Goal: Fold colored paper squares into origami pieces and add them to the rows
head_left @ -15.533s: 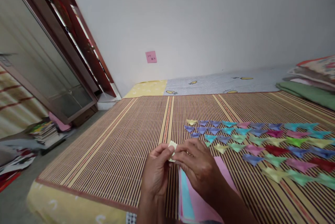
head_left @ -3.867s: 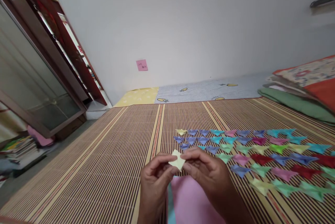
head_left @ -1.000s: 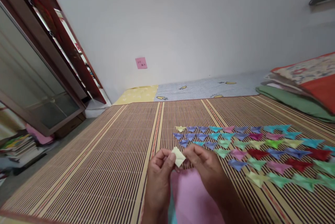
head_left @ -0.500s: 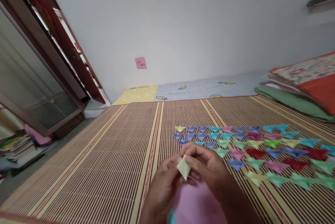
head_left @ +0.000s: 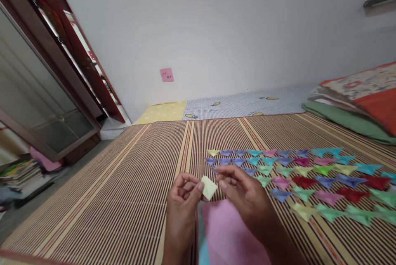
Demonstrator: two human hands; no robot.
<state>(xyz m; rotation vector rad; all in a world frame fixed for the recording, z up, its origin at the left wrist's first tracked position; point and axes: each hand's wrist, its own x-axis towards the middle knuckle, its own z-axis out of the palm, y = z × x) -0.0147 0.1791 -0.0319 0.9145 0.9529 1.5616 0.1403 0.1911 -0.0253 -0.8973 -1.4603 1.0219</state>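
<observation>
A small folded square of pale yellow origami paper (head_left: 209,188) is pinched at its left corner between the thumb and fingers of my left hand (head_left: 185,201). Just to the right of the paper is my right hand (head_left: 243,195), its thumb and curved fingers apart and nothing seen between them. Below both hands lie a flat pink sheet (head_left: 233,232) and a light blue sheet (head_left: 202,232), partly covered by the pink one. Rows of small folded paper shapes (head_left: 328,197) in several colours spread out beyond my right hand and forearm, which hide a few of them.
A striped bamboo mat (head_left: 123,190) covers the surface under everything. Folded cloths (head_left: 355,122) are stacked at the far right by the wall (head_left: 235,29). The wall bears a pink note (head_left: 166,74). At the left stand a glass-panelled door (head_left: 40,79) and a pile of books (head_left: 20,176).
My right hand has let go of the yellow paper and drawn slightly apart. The paper, now in my left hand alone, has shifted left and turned, and more of the pink sheet shows.
</observation>
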